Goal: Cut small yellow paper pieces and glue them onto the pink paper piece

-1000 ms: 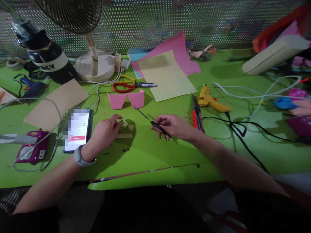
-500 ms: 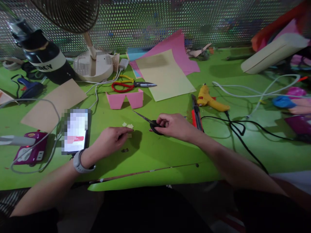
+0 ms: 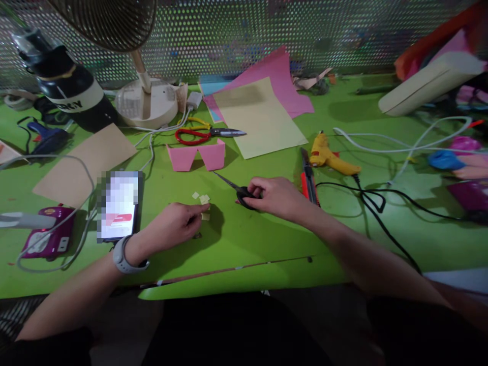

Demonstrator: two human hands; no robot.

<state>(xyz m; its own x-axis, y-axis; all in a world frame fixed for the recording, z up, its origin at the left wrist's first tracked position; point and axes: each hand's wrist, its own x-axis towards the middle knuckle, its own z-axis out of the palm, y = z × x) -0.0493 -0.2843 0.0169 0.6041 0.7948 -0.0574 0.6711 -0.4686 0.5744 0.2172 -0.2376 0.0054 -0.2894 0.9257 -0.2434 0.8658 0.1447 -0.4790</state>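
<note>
My right hand (image 3: 272, 195) is closed around the black handles of a small pair of scissors (image 3: 230, 182), whose blades point up and left over the green table. To the left, my left hand (image 3: 179, 221) reaches in with its index finger stretched out and the other fingers curled. That fingertip touches or hovers just over several small pale yellow paper squares (image 3: 195, 195); the exact contact is hard to make out. Beyond both hands stands a pink pair of paper glasses (image 3: 214, 156). Another small scrap, dark in colour, is partly hidden under my left hand.
Red-and-yellow-handled scissors (image 3: 229, 132) lie beside yellow paper (image 3: 267, 127). A red utility knife (image 3: 308, 178) and a yellow glue gun (image 3: 331, 156) lie right of my right hand. On the left are a phone (image 3: 121, 203), a purple power strip (image 3: 57, 231) and a fan (image 3: 160, 109).
My left hand has shifted slightly right and down among the paper squares, now covering more of the dark scrap. The scissor tips have moved a little to the right.
</note>
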